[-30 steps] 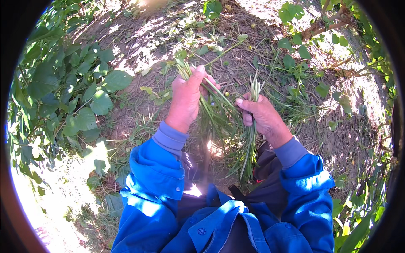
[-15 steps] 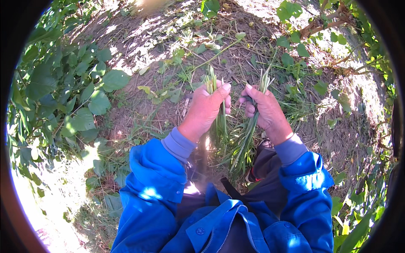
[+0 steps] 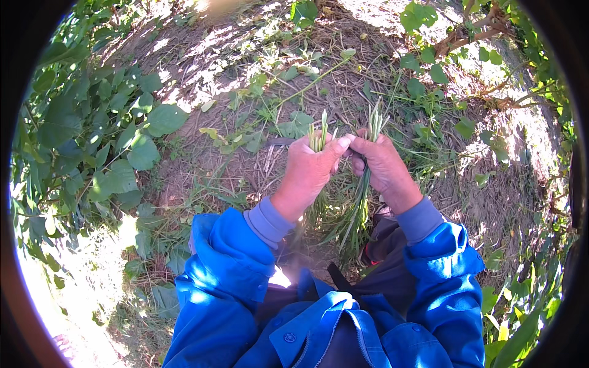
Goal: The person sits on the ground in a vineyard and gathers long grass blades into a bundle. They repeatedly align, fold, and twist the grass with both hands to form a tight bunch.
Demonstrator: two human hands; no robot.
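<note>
My left hand (image 3: pixel 307 168) is closed round a bunch of cut grass, whose pale stalk ends (image 3: pixel 318 136) stick up above the fist. A second bunch of long green grass (image 3: pixel 358 211) hangs from my right hand (image 3: pixel 383 165), its stalk ends standing above the fingers and its blades trailing down in front of my legs. The thumbs and fingertips of both hands meet between the two bunches. Whether something small is pinched there I cannot tell.
Leafy vines (image 3: pixel 98 141) crowd the left side. At the upper right, a woody branch (image 3: pixel 472 38) with green leaves reaches over the dry, straw-littered soil (image 3: pixel 221 165). Low weeds (image 3: pixel 429 110) grow beyond my right hand. A dark shoe (image 3: pixel 368 254) shows below the grass.
My hands have come together from a small gap, so the thumbs now touch. The left hand has moved right and slightly down, bringing its bunch closer to the right one.
</note>
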